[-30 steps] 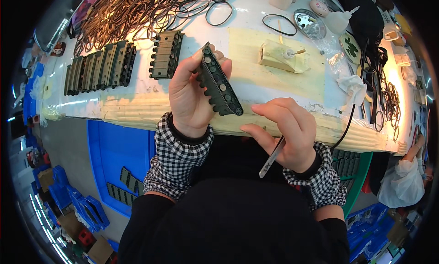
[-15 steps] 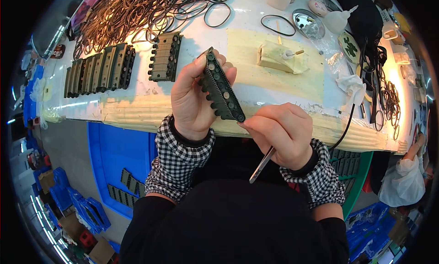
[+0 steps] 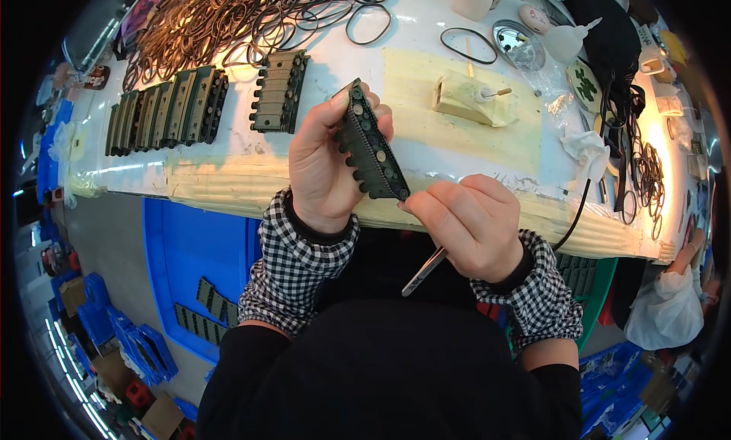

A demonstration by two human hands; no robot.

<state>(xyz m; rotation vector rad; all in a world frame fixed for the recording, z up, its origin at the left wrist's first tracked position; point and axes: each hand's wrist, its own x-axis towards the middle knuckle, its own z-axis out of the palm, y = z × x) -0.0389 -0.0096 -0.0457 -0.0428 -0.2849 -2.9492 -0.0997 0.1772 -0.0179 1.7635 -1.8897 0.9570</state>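
Note:
My left hand (image 3: 324, 162) is closed round a dark green toy tank track piece (image 3: 371, 150), held tilted above the table's front edge. Its near side carries a row of round wheels, and one long edge is scalloped. My right hand (image 3: 476, 227) has thumb and forefinger pinched at the piece's lower end; whether anything tiny sits between those fingertips cannot be seen. Metal tweezers (image 3: 423, 272) are tucked in the same hand, pointing down toward my body. Beyond my left hand, a similar green piece (image 3: 279, 91) stands on the table, with a row of several more (image 3: 167, 108) farther left.
A heap of brown and black rubber bands (image 3: 221, 21) covers the back left. To the right are a taped block (image 3: 470, 101) with a stick in a nozzle, a round metal dish (image 3: 519, 45) and a white squeeze bottle (image 3: 567, 38). Below the table edge sits a blue tray (image 3: 199, 246).
The view has shifted slightly. Both hands keep nearly the same hold on the piece, and the tweezers in my right hand have swung a little to the left.

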